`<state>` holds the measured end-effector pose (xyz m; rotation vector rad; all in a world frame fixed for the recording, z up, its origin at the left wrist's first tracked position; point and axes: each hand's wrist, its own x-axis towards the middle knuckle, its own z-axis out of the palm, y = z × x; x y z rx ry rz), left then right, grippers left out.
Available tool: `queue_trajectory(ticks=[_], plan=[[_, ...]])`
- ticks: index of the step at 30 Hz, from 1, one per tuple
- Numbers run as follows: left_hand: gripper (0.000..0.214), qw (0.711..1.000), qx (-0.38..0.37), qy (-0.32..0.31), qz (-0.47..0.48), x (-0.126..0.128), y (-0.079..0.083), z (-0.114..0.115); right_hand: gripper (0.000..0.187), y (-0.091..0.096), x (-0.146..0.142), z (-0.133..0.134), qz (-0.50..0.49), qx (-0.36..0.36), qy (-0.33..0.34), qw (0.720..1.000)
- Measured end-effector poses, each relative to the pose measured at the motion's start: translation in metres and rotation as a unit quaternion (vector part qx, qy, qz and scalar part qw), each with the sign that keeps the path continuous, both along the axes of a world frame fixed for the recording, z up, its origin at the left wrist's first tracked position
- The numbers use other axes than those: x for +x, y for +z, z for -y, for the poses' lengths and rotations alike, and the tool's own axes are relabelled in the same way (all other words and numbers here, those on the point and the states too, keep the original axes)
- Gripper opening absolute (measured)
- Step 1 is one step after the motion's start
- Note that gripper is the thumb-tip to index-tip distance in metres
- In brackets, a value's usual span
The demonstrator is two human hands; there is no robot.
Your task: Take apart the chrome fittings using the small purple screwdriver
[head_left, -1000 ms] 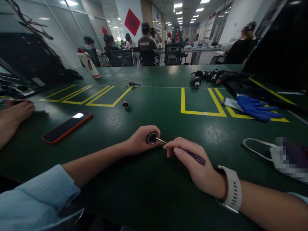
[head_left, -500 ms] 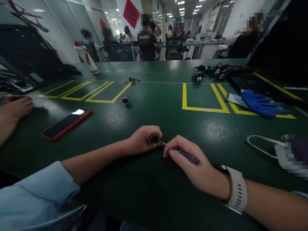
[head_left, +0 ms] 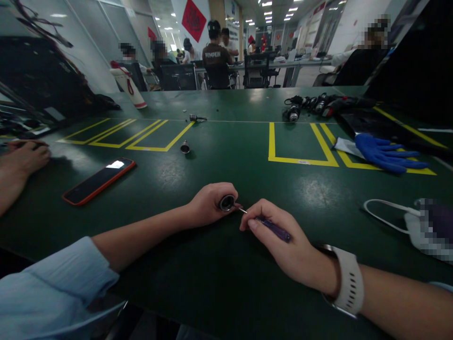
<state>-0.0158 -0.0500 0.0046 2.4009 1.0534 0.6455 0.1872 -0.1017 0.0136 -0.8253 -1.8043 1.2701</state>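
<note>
My left hand [head_left: 208, 204] rests on the green table [head_left: 226, 283], its fingers closed round a small round metal cylinder [head_left: 226, 202] whose open end faces me. My right hand [head_left: 283, 241], with a white watch on its wrist, pinches a thin purple-handled screwdriver [head_left: 271, 228]. The metal tip of the tool touches the cylinder's rim at its right side.
A phone in an orange case [head_left: 98, 181] lies to the left. Another person's hand [head_left: 23, 158] rests at the far left. A small metal part [head_left: 184, 148] and another [head_left: 196, 117] lie further back. Blue glove [head_left: 385, 152] right, black parts [head_left: 311, 106] behind, white cable [head_left: 384, 212].
The screwdriver tip has slid slightly out from the cylinder's opening to its right rim. The view dropped a little between the first frame and the later ones.
</note>
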Motion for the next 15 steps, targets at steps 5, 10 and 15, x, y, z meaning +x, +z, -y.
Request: queue_trajectory(ticks=[5, 10, 15], plan=[[0.017, 0.999, 0.038, -0.014, 0.008, -0.001, -0.003, 0.001, 0.013, -0.005, -0.001, -0.007, -0.072, -0.108, 0.01, 0.991], [0.015, 0.999, 0.039, -0.022, 0.032, -0.002, -0.002, 0.0, 0.011, -0.011, -0.003, -0.012, -0.19, -0.213, 0.035, 0.958], [0.016, 0.999, 0.041, -0.012, 0.032, 0.0, -0.001, 0.0, 0.011, -0.007, -0.002, -0.008, -0.122, -0.147, 0.016, 0.981]])
